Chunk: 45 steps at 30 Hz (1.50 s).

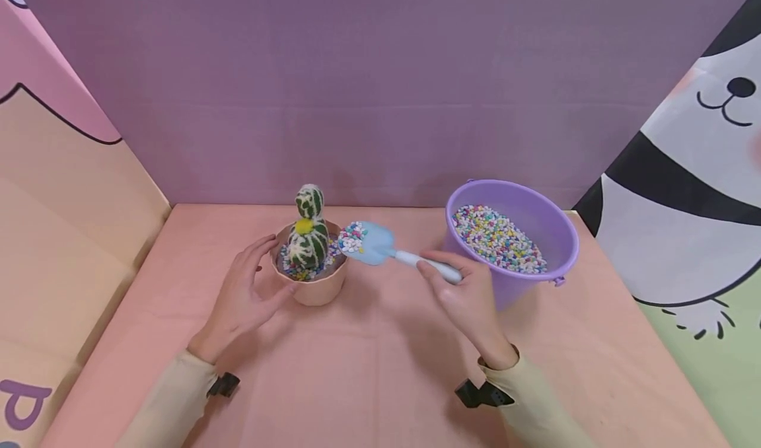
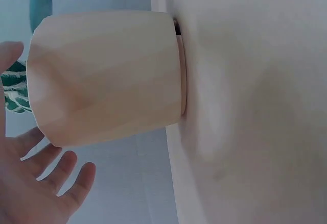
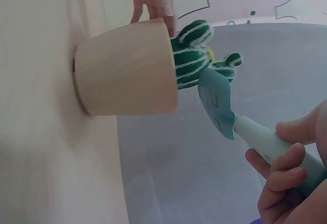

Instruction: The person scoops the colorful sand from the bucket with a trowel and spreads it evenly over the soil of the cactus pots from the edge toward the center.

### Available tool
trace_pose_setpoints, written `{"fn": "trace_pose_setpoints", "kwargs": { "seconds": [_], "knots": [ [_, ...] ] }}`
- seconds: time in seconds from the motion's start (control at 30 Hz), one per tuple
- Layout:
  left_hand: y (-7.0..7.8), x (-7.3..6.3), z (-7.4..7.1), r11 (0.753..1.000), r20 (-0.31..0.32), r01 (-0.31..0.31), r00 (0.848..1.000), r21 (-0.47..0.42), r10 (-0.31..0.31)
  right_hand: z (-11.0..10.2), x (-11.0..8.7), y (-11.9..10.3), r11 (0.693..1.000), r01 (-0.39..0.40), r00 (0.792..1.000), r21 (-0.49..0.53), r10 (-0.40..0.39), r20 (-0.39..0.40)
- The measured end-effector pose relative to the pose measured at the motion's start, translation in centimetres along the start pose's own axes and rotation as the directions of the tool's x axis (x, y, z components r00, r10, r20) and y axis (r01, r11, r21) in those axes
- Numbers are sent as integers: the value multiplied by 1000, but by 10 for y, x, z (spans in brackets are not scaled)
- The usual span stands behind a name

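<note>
A plush cactus (image 1: pixel 309 244) with a yellow flower stands in a peach-coloured pot (image 1: pixel 318 292), with colored pebbles around its base. My left hand (image 1: pixel 240 295) is at the pot's left side, its fingers spread and fairly straight, thumb and fingertips right at the rim. My right hand (image 1: pixel 460 297) grips the pale handle of a light-blue toy trowel (image 1: pixel 376 243). Small multicolored pebbles (image 1: pixel 353 237) lie on the trowel's front end, which is held over the pot's right rim. Seen from the right wrist, the blade (image 3: pixel 217 103) overlaps the cactus.
To the right stands a purple bucket (image 1: pixel 555 233), partly filled with multicolored pebbles (image 1: pixel 498 240). Pink cloth covers the table (image 1: pixel 357 375). A purple backdrop (image 1: pixel 380 91) rises behind, and a panel with a printed panda (image 1: pixel 701 197) borders the right side.
</note>
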<state>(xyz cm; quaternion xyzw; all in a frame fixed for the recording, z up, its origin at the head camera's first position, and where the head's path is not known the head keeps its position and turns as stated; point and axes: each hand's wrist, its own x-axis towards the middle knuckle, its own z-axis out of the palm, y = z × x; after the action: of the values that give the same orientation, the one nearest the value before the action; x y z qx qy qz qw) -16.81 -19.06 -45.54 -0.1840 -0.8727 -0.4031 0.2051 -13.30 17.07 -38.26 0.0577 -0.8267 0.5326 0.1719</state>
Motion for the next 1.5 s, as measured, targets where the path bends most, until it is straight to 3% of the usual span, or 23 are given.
{"fn": "trace_pose_setpoints", "kwargs": {
  "seconds": [0.23,0.4,0.73,0.97,1.23,1.5],
  "knots": [
    [-1,3,2,999,83,30,996,33,-32,12,2,4,999,37,999,-24,-38,-5],
    [-1,5,2,998,95,35,995,43,-39,20,4,3,996,68,998,-60,-68,0],
    [0,7,-4,990,141,123,981,68,-132,30,7,-1,979,154,988,-135,-155,3],
    [4,12,-11,990,178,92,978,106,-110,33,8,-1,953,231,972,-193,-236,2],
    [10,15,-14,991,177,83,979,109,-102,36,6,-1,941,269,961,-206,-277,-13],
    [24,14,-11,979,152,138,975,153,-161,37,7,1,928,302,949,-217,-314,-20]
  ]
}}
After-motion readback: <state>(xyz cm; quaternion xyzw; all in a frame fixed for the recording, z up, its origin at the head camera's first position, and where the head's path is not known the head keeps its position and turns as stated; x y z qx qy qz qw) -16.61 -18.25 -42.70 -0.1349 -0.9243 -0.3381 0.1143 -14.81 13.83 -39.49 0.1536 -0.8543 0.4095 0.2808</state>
